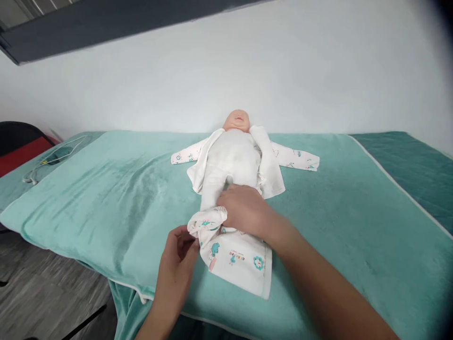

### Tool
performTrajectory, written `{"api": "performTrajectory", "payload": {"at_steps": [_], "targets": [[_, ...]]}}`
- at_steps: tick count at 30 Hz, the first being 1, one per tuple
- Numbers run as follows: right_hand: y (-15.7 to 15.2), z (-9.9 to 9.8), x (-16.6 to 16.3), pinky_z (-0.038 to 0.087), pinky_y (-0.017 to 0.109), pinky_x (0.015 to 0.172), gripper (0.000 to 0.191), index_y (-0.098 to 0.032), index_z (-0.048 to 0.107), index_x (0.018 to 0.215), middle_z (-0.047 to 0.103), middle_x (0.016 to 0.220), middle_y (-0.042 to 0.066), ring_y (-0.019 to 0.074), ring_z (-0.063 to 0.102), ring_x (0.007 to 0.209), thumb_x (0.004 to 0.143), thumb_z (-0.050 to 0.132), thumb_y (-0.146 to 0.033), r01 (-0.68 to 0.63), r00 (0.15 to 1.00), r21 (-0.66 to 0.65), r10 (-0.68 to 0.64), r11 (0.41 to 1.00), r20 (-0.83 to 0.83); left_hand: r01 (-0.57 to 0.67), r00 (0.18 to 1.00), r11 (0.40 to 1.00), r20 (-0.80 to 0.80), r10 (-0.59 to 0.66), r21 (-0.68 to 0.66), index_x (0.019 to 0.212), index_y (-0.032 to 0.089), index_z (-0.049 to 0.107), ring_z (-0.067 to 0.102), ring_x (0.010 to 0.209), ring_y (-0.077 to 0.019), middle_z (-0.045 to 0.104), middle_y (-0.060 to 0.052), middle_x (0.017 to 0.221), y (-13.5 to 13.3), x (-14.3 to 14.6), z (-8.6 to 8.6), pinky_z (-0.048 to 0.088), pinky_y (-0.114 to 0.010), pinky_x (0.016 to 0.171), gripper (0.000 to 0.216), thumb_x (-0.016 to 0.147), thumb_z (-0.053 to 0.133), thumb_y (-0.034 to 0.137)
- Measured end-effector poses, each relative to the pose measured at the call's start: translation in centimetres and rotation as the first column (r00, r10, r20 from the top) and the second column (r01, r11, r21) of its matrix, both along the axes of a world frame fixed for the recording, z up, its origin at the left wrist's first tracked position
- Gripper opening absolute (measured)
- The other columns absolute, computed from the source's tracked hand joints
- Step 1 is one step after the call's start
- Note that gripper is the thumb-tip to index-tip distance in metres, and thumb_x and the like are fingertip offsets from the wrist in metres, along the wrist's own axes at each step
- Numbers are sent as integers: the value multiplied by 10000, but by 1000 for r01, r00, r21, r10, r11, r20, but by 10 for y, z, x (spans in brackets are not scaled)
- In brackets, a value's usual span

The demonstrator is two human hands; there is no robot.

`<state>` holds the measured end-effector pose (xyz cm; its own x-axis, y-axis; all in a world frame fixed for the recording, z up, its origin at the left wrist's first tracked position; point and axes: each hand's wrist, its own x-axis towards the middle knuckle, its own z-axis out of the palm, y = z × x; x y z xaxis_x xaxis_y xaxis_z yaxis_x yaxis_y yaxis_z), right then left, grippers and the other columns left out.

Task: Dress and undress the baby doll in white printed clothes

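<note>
Head view, working remotely. The soft white-bodied doll with a smooth pinkish head lies on its back, head at the far edge of the plush turquoise blanket, legs toward the near edge. The loose white cloth garment with blue-green and pink prints is gathered at one lower leg; its flat part lies close to the blanket's near edge.

Fingers: my left hand is curled, thumb and fingertips at the roll's outer side. I cannot tell whether they pinch it. My right hand is bent over the other leg, against the roll; its fingertips are hidden, grip cannot be told.

Risks, my judgement:
1. Snag. The foot is hidden in the roll; a fold could catch it and twist the soft leg.
2. Slip. A shallow hold at the roll's outer side could let the gathers spring open.
3. Drag. A hard pull toward the near edge could slide the light-looking doll and ruck up the open white jacket with printed sleeves spread beneath it.
4. Blind work. My right hand covers the second leg, so a misplaced opening could go unnoticed.
</note>
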<state>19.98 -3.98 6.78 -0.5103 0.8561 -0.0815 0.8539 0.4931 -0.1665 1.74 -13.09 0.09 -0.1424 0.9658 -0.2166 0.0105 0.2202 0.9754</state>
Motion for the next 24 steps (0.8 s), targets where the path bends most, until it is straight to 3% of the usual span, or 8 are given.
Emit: {"api": "performTrajectory", "payload": {"at_steps": [4,6,11,14,19,24], "targets": [[1,0,-2,246,311,549,239,-202,687,713,722,773,65,228,644,783,834,569,-370,69,998,12,-69,998,-7,-5,994,998,108,11,-61,1057,193,527,646,638,-164,655,-17,831,-16,10,3,524,-301,591,462,777,702,516],[2,-1,1,227,308,548,245,-206,664,702,720,771,42,210,645,779,846,564,-378,71,997,34,-70,997,-41,13,984,993,179,9,-117,1101,189,507,659,602,-178,661,-21,815,-19,16,8,527,-315,559,529,756,712,535],[5,3,14,243,286,568,280,-194,610,676,711,767,3,144,608,715,868,557,-391,72,978,-21,-74,997,-196,-16,944,988,322,66,-154,1164,174,523,695,851,-230,700,-83,968,-16,32,21,565,-379,772,579,734,758,483],[7,7,21,257,270,572,249,-208,619,709,703,771,-22,131,593,708,846,585,-414,90,957,-100,-113,991,-266,-69,926,992,364,102,-104,1080,180,564,650,891,-205,676,-67,983,-15,38,20,547,-349,783,464,774,730,486],[9,8,26,273,256,590,202,-217,621,741,696,803,-27,136,584,734,811,619,-407,58,942,-134,-98,989,-320,-68,973,996,225,54,55,962,182,585,584,810,-133,647,-27,934,-9,37,8,469,-249,713,302,880,625,470],[9,10,27,271,254,588,178,-210,593,714,671,771,-27,138,567,723,791,625,-368,35,948,-157,-83,987,-308,-16,993,999,115,10,49,951,201,553,543,746,-118,611,15,851,19,22,1,424,-222,646,220,886,615,402]]}}
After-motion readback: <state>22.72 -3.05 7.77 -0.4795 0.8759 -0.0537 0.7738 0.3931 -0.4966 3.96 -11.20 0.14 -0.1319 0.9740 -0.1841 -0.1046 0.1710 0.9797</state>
